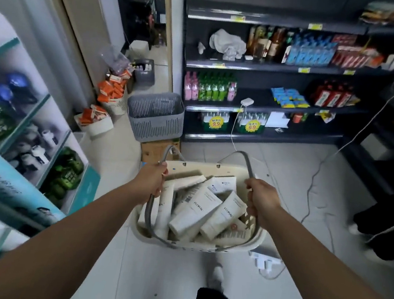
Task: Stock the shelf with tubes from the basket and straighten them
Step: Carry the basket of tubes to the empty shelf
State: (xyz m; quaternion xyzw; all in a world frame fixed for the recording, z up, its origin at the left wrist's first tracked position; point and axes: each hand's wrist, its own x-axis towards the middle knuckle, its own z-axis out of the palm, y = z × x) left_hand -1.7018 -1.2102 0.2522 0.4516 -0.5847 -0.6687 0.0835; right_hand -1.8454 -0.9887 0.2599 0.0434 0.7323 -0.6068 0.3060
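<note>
Closest to you, 1 white shoe (216, 273) is down on the tiled floor (176, 282), right under the basket. You've got both arms stretched out in front. Your left hand (152, 181) is wrapped round the left grey handle (149, 214), and your right hand (262, 201) is curled tight round the right grey handle (248, 163). So both hands are full and the cream basket (139, 227) hangs between them, off the floor.

The tubes (196, 208) are all in that basket, white ones piled loosely at different angles, some overlapping. 2 of them show "FLORAL" on the front. Just beside the basket's right corner, a white plug adapter (264, 261) lies on the floor with its cable.

A bit further ahead there's a cardboard box (156, 153) with a grey slatted bin (155, 117) on it. Left of that are white bins stuffed with orange boxes (112, 89). On your left is a pale display stand (85, 176) holding green packs.

Furthest out is the dark shelf (274, 66), well apart from the basket. Its tiers hold bottles, blue packs and red boxes. Far right, someone's dark trouser legs (379, 224) are at the edge, too blurry for more.
</note>
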